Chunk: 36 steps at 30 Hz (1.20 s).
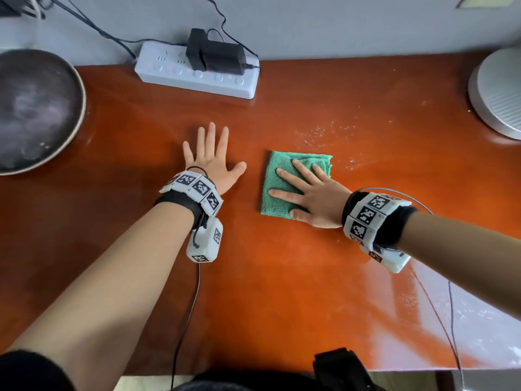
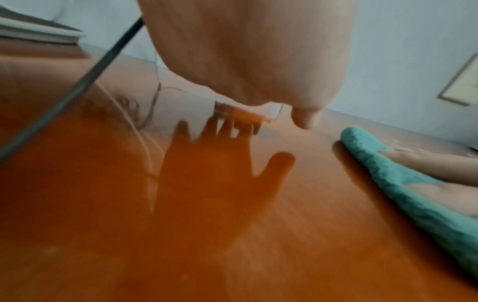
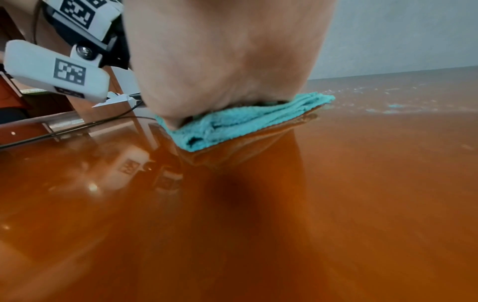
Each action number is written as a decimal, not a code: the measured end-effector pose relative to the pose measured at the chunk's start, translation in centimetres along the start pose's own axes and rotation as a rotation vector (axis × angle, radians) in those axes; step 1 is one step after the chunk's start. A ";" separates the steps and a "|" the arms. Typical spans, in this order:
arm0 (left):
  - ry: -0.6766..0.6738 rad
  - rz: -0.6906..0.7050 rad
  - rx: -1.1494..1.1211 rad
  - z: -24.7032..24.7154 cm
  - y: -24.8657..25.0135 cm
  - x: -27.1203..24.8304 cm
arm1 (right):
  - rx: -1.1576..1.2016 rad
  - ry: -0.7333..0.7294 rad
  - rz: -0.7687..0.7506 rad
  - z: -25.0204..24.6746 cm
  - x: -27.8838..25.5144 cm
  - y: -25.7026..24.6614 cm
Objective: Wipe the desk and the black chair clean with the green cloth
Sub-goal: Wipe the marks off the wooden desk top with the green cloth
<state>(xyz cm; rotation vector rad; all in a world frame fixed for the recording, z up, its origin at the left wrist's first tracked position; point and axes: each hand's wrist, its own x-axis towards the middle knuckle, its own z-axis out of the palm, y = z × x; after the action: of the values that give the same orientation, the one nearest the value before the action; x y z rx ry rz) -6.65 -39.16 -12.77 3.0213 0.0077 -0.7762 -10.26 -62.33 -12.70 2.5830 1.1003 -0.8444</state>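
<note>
A folded green cloth [image 1: 279, 184] lies on the glossy orange-brown desk [image 1: 282, 277], right of centre. My right hand [image 1: 307, 193] presses flat on the cloth with straight, spread fingers; the right wrist view shows the palm on the cloth [image 3: 240, 120]. My left hand [image 1: 211, 159] rests flat on the bare desk just left of the cloth, fingers spread, holding nothing. In the left wrist view the cloth [image 2: 403, 181] lies to the right under the other hand. White specks [image 1: 324, 134] dot the desk beyond the cloth. No black chair is clearly visible.
A white power strip [image 1: 197, 71] with black adapters sits at the desk's back edge by the wall. A dark round bowl [image 1: 33, 108] stands at the left, a round grey-white device [image 1: 499, 91] at the right. Thin cables [image 1: 186, 314] hang over the front edge.
</note>
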 end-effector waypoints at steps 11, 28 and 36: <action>-0.039 -0.106 -0.224 0.6 -1.1 1.8 | 0.137 0.076 0.154 -4.9 7.4 2.5; -0.189 -0.083 -0.153 -0.3 -1.4 2.1 | 0.370 0.081 0.548 -3.4 4.5 10.3; -0.135 -0.074 -0.211 0.0 -1.7 1.8 | 0.266 0.020 0.254 -5.6 5.9 6.4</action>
<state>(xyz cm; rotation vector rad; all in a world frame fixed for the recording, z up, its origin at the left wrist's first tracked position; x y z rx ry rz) -5.10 -37.45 -13.69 2.7794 0.1871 -0.9204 -0.04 -61.10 -11.81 2.8709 0.6803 -0.9596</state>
